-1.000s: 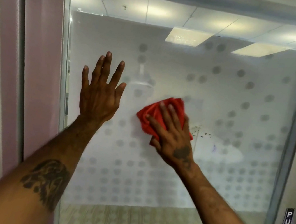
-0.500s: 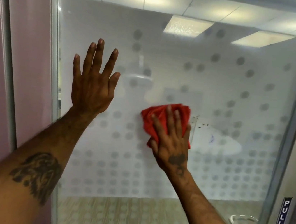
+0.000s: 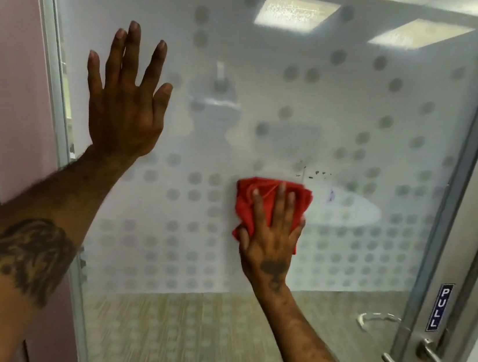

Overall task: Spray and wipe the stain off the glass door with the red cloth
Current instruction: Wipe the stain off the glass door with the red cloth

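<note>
Item: glass door (image 3: 273, 94), frosted dot pattern, red cloth (image 3: 263, 196) applied.
Right hand (image 3: 272, 240), fingers straight, presses red cloth flat on the glass just below the dark stain (image 3: 315, 172); left hand (image 3: 125, 111) spread, palm on glass, upper left.

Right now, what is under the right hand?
The cloth, pressed on the door by the right hand. Specks show just above it; any stain beneath the cloth is hidden.

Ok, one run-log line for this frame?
phase: wipe | right hand: presses red cloth on glass door | left hand: open against glass | stain: specks above cloth
</note>
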A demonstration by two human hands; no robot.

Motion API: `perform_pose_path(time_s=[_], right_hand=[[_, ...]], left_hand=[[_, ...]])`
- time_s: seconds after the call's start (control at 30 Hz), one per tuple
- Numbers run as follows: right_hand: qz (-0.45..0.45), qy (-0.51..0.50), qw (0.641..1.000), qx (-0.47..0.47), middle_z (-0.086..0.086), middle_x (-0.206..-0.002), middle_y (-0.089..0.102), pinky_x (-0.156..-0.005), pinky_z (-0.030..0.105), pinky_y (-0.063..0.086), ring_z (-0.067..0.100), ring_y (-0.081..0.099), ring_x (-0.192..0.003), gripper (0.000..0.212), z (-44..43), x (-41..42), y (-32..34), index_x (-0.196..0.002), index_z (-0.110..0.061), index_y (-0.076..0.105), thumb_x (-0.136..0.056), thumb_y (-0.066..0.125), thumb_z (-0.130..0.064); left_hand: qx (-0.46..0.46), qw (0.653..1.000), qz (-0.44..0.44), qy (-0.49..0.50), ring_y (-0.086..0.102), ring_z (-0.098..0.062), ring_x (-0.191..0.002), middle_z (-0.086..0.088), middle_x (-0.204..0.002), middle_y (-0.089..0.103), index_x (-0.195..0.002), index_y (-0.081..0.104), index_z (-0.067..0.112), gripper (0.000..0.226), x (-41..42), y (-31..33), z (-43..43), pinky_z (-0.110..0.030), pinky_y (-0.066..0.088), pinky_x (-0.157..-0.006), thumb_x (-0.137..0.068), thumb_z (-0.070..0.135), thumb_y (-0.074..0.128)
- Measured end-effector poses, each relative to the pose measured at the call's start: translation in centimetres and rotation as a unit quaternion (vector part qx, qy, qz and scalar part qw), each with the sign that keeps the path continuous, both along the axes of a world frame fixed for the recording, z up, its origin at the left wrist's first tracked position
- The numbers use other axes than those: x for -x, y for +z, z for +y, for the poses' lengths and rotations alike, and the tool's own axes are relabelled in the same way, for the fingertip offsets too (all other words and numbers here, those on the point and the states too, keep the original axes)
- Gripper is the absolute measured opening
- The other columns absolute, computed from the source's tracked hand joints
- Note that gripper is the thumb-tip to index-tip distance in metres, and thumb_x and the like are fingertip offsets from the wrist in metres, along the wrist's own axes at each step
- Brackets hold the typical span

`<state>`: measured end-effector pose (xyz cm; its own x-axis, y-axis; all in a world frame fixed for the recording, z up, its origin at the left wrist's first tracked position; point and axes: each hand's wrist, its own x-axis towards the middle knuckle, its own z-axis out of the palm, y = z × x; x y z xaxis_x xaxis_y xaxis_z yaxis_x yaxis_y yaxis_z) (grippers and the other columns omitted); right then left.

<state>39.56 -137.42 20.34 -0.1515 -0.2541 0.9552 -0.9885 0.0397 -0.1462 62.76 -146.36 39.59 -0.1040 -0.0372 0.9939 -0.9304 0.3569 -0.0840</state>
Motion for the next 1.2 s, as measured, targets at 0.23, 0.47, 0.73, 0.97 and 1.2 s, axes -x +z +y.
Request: perform_pose_path(time_s=[0.23,0.47,0.73,0.97,1.2], right_hand=[[0.142,0.050,0.988,-0.026,0.010,-0.164,0.014,-0.117,0.064,0.013,0.033,0.012,-0.152,0.080,-0.4,-1.7,-2.8,-0.152,-0.034,0.034,-0.079,0.067,-0.045],[-0.057,0.007,0.998,0.013,0.016,-0.163,0.013,-0.113,0.067,0.014,0.034,0.005,-0.152,0.073,0.1,0.9,-0.8,-0.155,-0.031,0.019,-0.089,0.045,-0.046],[0.118,0.040,0.992,-0.023,0.010,-0.162,0.019,-0.111,0.069,0.024,0.033,0.013,-0.151,0.073,0.8,4.1,-2.1,-0.151,-0.032,0.032,-0.085,0.058,-0.048],[-0.341,0.076,0.929,0.120,0.005,-0.166,0.005,-0.116,0.068,0.011,0.024,-0.001,-0.154,0.068,1.4,6.4,3.7,-0.156,-0.026,0.016,-0.093,0.037,-0.036],[-0.222,0.109,0.964,0.101,0.004,-0.164,0.018,-0.120,0.058,0.011,0.020,0.005,-0.153,0.069,2.5,8.4,3.5,-0.154,-0.022,0.028,-0.086,0.042,-0.029]], left_hand=[[0.018,1.000,0.006,0.007,0.010,-0.025,-0.158,-0.007,-0.171,0.012,-0.163,0.004,0.035,0.058,0.0,-0.2,-0.5,-0.056,0.012,-0.125,-0.109,0.052,0.016],[0.027,1.000,0.002,-0.001,0.009,-0.025,-0.158,-0.008,-0.171,0.010,-0.163,0.006,0.033,0.056,0.0,-0.3,-0.5,-0.056,0.012,-0.125,-0.110,0.049,0.018],[0.017,1.000,-0.004,-0.013,0.006,-0.024,-0.159,-0.006,-0.172,0.006,-0.163,0.005,0.033,0.058,-0.2,-0.2,-0.6,-0.055,0.008,-0.125,-0.110,0.050,0.019],[0.035,0.999,-0.006,-0.009,0.005,-0.023,-0.159,-0.006,-0.172,0.005,-0.163,0.004,0.033,0.058,-0.1,-0.3,-0.8,-0.052,0.004,-0.124,-0.110,0.048,0.022],[0.031,0.999,-0.006,-0.013,0.005,-0.024,-0.159,-0.005,-0.172,0.004,-0.163,0.004,0.033,0.058,-0.2,-0.2,-0.9,-0.051,0.003,-0.124,-0.109,0.049,0.021]])
